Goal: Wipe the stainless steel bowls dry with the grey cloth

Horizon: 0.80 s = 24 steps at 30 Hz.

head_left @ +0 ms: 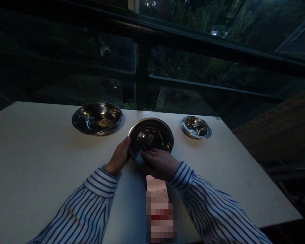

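A steel bowl (152, 135) sits at the middle of the white table (40, 159). My left hand (120, 156) is closed on the bowl's left rim. At the near rim my right hand (159, 163) presses a small pale cloth (140, 158) against the bowl, fingers curled over it. Both arms wear striped sleeves.
A larger steel bowl (97, 118) with a yellow sticker inside stands at the back left. A small steel bowl (196, 127) stands at the back right. A phone (156, 185) with a lit screen lies near me. Behind the table runs a dark railing (142, 78) with glass.
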Each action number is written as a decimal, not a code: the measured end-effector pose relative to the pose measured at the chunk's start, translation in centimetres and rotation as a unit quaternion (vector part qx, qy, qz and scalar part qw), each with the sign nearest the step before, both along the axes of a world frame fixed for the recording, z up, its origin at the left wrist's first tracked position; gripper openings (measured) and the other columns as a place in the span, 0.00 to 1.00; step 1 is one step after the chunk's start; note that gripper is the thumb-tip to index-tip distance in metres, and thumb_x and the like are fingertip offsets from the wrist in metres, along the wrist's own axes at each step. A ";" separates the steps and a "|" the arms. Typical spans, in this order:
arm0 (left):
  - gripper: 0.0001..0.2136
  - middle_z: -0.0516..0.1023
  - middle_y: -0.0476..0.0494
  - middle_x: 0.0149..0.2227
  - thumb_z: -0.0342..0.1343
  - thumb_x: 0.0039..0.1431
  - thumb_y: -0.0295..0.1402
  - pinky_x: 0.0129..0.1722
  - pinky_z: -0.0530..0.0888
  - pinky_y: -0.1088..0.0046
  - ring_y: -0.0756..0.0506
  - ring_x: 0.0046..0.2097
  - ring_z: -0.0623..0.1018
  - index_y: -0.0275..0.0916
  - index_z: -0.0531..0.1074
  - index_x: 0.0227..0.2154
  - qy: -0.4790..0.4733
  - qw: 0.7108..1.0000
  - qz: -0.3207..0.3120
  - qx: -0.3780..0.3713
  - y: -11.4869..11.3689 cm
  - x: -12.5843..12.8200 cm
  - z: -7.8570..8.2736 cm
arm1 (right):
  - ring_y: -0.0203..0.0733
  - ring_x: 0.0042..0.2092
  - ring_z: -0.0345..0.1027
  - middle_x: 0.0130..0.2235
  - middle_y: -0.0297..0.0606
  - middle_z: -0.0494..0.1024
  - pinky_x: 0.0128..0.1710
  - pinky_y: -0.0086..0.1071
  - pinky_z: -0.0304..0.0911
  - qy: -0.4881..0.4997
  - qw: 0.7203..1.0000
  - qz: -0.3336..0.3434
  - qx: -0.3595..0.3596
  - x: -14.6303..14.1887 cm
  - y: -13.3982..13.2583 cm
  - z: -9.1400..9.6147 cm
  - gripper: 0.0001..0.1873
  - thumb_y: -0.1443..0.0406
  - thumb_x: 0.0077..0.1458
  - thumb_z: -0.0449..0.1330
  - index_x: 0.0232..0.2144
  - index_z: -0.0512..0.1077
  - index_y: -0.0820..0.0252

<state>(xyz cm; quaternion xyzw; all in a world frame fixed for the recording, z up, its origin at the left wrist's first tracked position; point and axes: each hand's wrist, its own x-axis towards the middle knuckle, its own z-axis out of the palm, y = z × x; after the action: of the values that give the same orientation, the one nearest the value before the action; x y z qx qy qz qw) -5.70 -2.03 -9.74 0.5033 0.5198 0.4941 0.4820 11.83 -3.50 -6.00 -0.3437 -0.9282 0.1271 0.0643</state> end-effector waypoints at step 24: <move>0.23 0.77 0.43 0.30 0.42 0.55 0.52 0.37 0.68 0.68 0.42 0.37 0.73 0.36 0.72 0.31 0.050 0.998 0.031 0.011 -0.1 -0.5 0.0 | 0.47 0.50 0.62 0.50 0.51 0.69 0.46 0.38 0.61 0.027 0.999 -0.011 0.015 -2.0 0.2 -0.3 0.24 0.61 0.58 0.49 0.53 0.59 0.70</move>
<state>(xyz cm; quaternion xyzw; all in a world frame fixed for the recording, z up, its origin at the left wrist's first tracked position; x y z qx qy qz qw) -6.20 -2.14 -9.70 0.5163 0.5534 0.4885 0.4342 9.79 -3.31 -6.27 -0.3496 -0.9239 0.1219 0.0962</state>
